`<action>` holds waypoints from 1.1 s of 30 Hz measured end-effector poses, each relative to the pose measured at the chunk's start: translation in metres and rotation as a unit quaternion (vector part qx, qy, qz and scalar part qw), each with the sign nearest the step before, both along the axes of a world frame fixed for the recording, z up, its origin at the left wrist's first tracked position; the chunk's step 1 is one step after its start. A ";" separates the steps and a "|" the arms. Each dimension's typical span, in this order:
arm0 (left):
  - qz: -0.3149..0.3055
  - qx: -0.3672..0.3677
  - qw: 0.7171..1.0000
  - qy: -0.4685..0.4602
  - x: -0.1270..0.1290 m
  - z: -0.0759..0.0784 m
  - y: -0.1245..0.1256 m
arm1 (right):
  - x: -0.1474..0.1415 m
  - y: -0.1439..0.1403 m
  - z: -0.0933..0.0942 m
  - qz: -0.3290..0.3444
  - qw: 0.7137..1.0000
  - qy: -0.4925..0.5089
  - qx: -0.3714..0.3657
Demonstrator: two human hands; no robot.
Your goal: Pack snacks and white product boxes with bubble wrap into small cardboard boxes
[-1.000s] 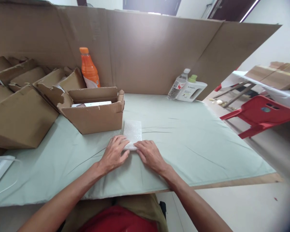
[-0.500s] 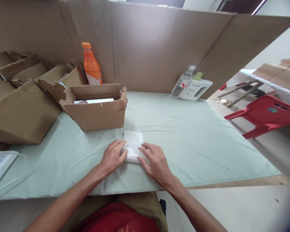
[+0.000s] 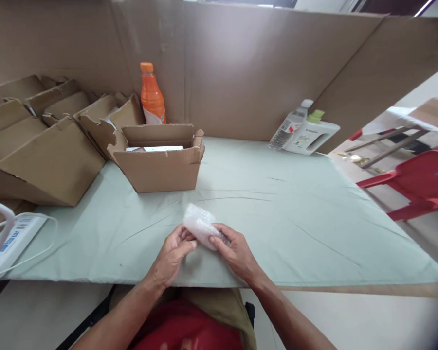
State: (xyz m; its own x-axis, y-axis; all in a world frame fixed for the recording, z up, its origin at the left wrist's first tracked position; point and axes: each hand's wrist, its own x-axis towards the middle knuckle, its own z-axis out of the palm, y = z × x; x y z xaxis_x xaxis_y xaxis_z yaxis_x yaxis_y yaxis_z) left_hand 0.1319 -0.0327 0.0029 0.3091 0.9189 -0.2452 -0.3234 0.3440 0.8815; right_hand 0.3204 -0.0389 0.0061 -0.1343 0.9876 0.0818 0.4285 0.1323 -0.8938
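Note:
A folded piece of bubble wrap (image 3: 200, 222) is tilted up above the green cloth, near the table's front edge. Whether anything lies inside it, I cannot make out. My right hand (image 3: 235, 248) pinches its right end, thumb on the near face and fingers behind. At its lower left edge, my left hand (image 3: 175, 253) has its fingers curled against the wrap, with the thumb close in front. Just beyond stands an open cardboard box (image 3: 164, 170) with a white flat item (image 3: 158, 148) in it.
More cardboard boxes (image 3: 51, 160) crowd the left side. An orange bottle (image 3: 153, 97), a clear water bottle (image 3: 290, 125) and a white jug (image 3: 312, 137) stand along the cardboard wall (image 3: 248, 73). A white power strip (image 3: 18, 238) with cable lies at left; a red chair (image 3: 423, 180) is at right.
The bubble wrap lay flat and squared between both hands; now it is lifted and turned at an angle. My right hand has closed on its end, and the view has shifted slightly left.

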 end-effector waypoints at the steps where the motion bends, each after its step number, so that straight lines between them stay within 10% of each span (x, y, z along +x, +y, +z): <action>1: -0.004 -0.009 0.999 -0.030 0.004 0.002 -0.002 | -0.003 -0.003 0.003 0.017 0.999 0.036 -0.025; 5: 0.033 -0.040 0.995 -0.089 0.017 0.001 -0.009 | -0.009 -0.010 0.006 0.053 0.996 0.036 -0.061; 11: 0.085 -0.001 0.996 -0.021 0.013 -0.006 -0.012 | 0.004 -0.012 0.012 -0.036 0.975 -0.207 0.076; 24: 0.046 0.196 0.938 0.281 -0.001 0.019 -0.007 | -0.017 0.008 0.019 0.006 0.996 0.085 0.009; 33: -0.119 0.122 0.969 0.179 -0.012 0.021 0.007 | -0.004 0.008 0.017 -0.018 0.984 0.170 -0.053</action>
